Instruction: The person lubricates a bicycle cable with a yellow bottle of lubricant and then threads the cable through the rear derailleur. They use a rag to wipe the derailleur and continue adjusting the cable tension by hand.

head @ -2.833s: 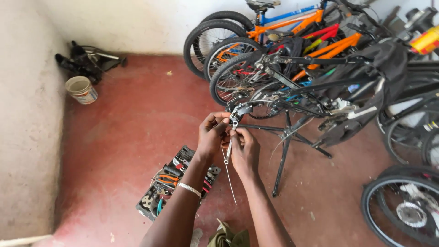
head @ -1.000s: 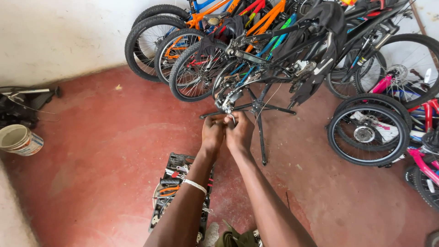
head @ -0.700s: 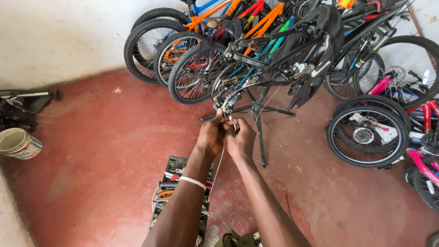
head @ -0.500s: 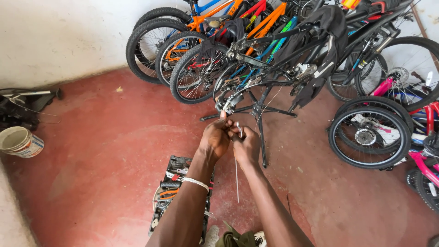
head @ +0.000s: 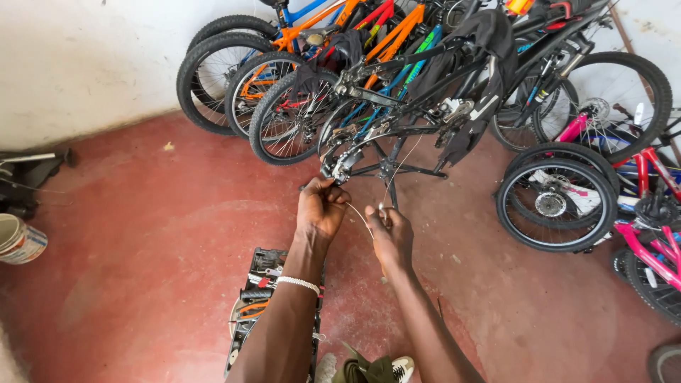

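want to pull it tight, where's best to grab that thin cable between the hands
Probably pinch the thin cable near the right hand, coming from above: it arcs bare and free between the hands there, while its far end by the left hand sits close against the derailleur.

A round white tub (head: 20, 242) with an orange-and-blue label band stands at the left edge of the red floor (head: 142, 234), cut off by the frame (its print too small to make out). The nearest bicycle frames (head: 397, 35) carry decals, too blurred to describe. No signs or screens show on the white wall (head: 85, 64).
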